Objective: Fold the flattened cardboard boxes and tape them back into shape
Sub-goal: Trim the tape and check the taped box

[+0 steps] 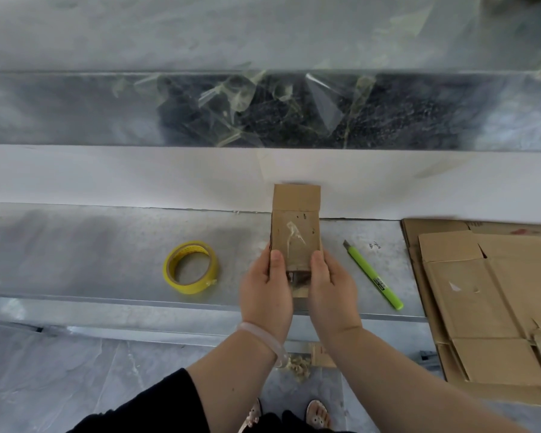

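Note:
A small flattened brown cardboard box [295,226] with an old tape scar is held above the metal ledge [91,245], its far flap pointing away from me. My left hand [264,292] grips its near left edge, thumb on top. My right hand [333,289] grips the near right edge the same way. A yellow tape roll [190,267] lies flat on the ledge to the left of my hands. A stack of larger flattened cardboard boxes [494,307] lies at the right.
A lime-green utility knife [374,275] lies on the ledge just right of my right hand. Behind runs a white band and a metal wall with stuck strips of clear tape [322,104]. Plastic-covered floor and cardboard scraps [310,362] lie below the ledge's front edge.

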A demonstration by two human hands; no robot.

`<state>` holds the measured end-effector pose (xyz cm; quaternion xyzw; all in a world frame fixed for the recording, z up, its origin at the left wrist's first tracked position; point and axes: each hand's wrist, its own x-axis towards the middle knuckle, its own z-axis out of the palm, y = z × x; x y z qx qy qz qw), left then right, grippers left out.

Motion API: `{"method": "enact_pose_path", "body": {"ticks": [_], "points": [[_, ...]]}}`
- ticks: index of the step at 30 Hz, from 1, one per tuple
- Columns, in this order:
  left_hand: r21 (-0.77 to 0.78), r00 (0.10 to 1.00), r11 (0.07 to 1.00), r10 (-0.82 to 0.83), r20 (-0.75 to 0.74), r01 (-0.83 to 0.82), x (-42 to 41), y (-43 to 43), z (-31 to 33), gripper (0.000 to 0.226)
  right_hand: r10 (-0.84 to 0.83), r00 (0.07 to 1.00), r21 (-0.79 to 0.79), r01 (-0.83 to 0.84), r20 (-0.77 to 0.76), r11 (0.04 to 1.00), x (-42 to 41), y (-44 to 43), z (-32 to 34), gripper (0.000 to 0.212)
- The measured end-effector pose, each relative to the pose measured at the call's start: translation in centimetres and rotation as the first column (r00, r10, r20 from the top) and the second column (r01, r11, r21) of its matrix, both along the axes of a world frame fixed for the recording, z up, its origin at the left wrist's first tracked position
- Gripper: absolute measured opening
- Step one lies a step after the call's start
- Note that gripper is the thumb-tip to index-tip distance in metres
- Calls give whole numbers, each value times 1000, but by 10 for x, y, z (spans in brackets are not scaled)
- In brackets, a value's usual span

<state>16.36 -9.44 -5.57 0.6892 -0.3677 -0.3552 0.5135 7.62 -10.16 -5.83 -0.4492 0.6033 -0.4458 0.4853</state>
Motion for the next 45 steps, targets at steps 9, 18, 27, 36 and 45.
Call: {"method": "enact_pose_path", "body": {"ticks": [9, 18, 27, 36, 45], "points": [[-66, 975, 983, -177, -132, 169, 3, 6, 1, 29, 155, 983, 26, -158, 103, 987, -2, 3, 1, 34], [-23, 994, 994, -105, 11, 105, 8, 1, 1, 29, 46, 990, 24, -43, -130, 999, -3, -5, -3, 33], [57, 974, 994, -84, -210, 98, 14, 3, 5, 34, 115, 993, 98, -115, 1, 989, -8, 1, -5, 37], [53, 927, 993, -81, -367, 108, 31, 6, 15, 30, 213, 972, 115, -223, 94, 968, -33, 11, 8, 30], [167, 726, 973, -1, -687, 160, 42, 10, 17, 29, 177, 979, -139, -190, -104, 972, -45, 25, 13, 51]]}}
